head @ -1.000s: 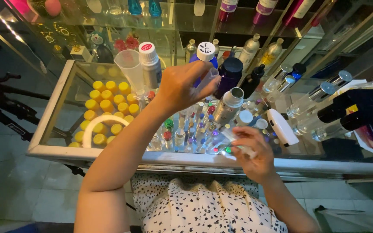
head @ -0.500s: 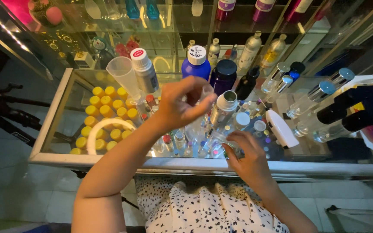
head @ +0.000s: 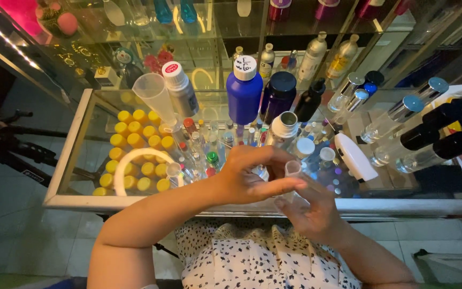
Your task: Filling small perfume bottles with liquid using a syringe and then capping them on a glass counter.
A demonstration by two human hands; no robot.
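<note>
Small clear vial (head: 293, 170) is held upright in the right hand (head: 311, 211) above the glass counter's (head: 70, 160) front edge; the left hand (head: 252, 176) is pinched around its mouth, seemingly being fitted. Steady alignment is needed next.

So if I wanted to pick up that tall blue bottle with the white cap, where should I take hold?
Probably round the blue bottle's plain cylindrical body, coming from above and the front: it stands upright, and small vials crowd its base.
</note>
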